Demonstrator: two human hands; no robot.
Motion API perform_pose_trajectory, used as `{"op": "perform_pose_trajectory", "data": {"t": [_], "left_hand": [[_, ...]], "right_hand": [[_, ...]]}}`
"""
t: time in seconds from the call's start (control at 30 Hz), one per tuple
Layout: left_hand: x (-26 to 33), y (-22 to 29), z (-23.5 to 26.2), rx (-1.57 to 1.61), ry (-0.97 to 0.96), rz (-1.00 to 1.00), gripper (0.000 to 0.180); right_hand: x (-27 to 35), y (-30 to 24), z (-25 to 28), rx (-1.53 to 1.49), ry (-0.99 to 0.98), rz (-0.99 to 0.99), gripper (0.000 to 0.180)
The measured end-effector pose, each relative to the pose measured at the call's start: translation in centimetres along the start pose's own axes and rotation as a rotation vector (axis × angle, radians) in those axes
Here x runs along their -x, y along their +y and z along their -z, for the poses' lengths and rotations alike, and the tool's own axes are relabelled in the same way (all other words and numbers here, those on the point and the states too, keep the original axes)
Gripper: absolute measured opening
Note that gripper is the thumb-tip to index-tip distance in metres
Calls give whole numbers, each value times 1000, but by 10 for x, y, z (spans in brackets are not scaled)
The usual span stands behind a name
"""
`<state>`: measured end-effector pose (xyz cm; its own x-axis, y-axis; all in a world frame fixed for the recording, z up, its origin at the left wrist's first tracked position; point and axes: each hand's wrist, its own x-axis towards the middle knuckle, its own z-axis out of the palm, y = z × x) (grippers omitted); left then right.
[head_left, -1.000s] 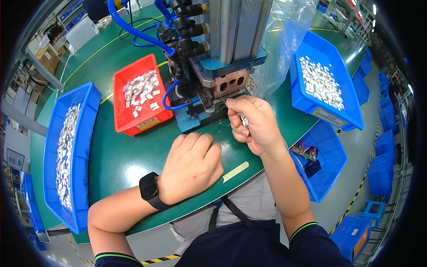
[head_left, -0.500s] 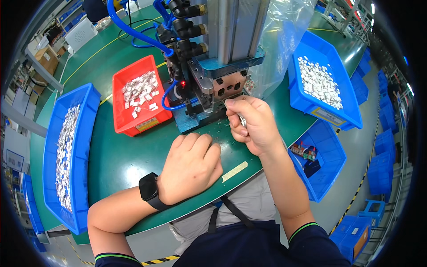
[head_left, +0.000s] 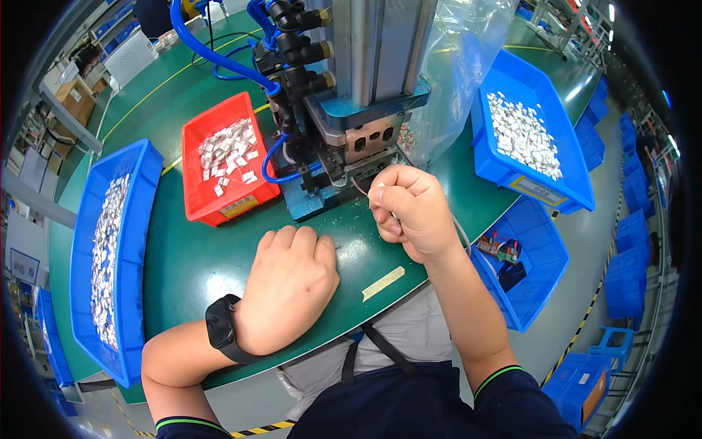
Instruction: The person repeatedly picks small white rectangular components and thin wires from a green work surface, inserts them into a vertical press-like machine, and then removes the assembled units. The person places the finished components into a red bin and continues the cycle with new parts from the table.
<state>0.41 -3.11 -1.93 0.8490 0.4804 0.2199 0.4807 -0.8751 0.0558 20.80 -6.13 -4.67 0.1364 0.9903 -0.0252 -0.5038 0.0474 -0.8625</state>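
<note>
My right hand [head_left: 415, 212] is closed in a pinch in front of the press [head_left: 369, 143], shut on a thin dark wire [head_left: 359, 187]. The wire's far end points at the lower tooling of the press. A speck of white shows at the fingertips, and a grey strand comes out behind the wrist. My left hand [head_left: 292, 282] lies palm down on the green table [head_left: 197, 252], left of the right hand, with its fingers curled under. Whatever the left fingers may hold is hidden. A black watch sits on the left wrist.
A red bin [head_left: 191, 164] and a long blue bin [head_left: 146, 219] with small white parts stand to the left. Another blue bin [head_left: 578, 164] of white parts is at right, above a lower blue bin [head_left: 545, 252]. Blue air hoses [head_left: 212, 53] loop beside the press. A clear bag [head_left: 457, 80] hangs behind.
My right hand has drawn slightly back from the press, and more of the wire shows. My left hand has shifted a little left, away from the right hand.
</note>
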Motion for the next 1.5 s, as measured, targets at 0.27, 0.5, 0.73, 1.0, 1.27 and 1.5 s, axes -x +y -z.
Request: {"op": "perform_pose_trajectory", "data": {"t": [0.27, 0.5, 0.73, 1.0, 1.27, 1.5], "left_hand": [[-4, -11, -1, 27, -2, -31, 19], [-22, -10, 3, 967, 103, 302, 23], [-24, -16, -11, 1644, 31, 568, 22], [-18, -6, -22, 584, 335, -126, 23], [-13, 1, -32, 365, 315, -297, 27], [-12, 1, -35, 360, 300, -283, 26]], "right_hand": [[0, -1, 2, -52, -38, -38, 7], [2, -1, 1, 24, -54, -77, 10], [5, -1, -5, 180, -154, -105, 14], [-2, -16, 1, 95, 60, -97, 17], [-9, -22, 3, 127, 181, -50, 19], [-14, -20, 1, 99, 211, -52, 20]]}}
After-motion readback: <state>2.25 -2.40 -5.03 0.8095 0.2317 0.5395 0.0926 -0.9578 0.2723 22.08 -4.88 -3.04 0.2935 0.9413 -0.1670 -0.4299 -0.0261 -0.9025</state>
